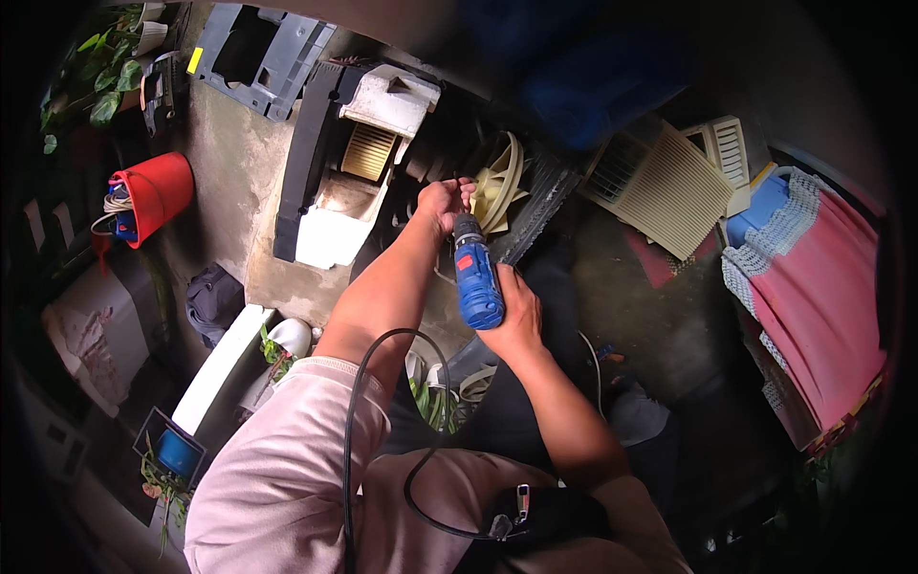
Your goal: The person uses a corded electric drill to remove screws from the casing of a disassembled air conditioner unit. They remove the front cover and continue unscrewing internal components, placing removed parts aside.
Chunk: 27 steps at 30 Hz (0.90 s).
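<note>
My right hand [516,314] is wrapped round the grip of a blue cordless drill [477,284] with a red patch on its side. The drill's black chuck points away from me, toward a cream fan wheel [496,180]. Close to the chuck and the wheel's left side, my left hand [444,204] has its fingers curled in; whatever lies between them is too small or hidden to make out. The wheel sits in a dark, dusty housing [540,206], and its inner parts are in shadow. I cannot tell whether the drill's tip touches anything.
To the left stands a white and black appliance casing [320,182], with a grey plastic frame [258,62] beyond. A red bucket [163,196] holding cables lies further left. Cream grilles [669,191] lean at the right, beside a pink cloth [822,287]. A black cable [349,430] loops before me.
</note>
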Motion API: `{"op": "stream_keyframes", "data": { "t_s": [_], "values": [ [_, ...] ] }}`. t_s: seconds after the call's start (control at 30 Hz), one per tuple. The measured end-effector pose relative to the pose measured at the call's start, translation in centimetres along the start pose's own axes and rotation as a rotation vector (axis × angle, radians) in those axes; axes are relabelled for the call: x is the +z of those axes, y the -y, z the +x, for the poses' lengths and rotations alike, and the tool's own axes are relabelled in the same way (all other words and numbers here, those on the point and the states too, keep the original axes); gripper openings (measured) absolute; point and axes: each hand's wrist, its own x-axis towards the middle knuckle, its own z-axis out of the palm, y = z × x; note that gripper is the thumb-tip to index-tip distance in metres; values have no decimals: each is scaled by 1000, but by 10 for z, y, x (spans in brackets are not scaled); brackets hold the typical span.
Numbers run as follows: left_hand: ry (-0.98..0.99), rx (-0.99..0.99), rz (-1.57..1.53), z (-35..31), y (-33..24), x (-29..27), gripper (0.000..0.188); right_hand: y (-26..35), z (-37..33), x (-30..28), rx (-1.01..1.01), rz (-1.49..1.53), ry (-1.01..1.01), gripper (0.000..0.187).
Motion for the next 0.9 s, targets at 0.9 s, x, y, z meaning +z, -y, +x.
{"op": "stream_keyframes", "data": {
  "t_s": [0.9],
  "values": [
    [170,7,-100,62,-9,-29,25,-29,37,22,-12,-42,-9,47]
  ]
}}
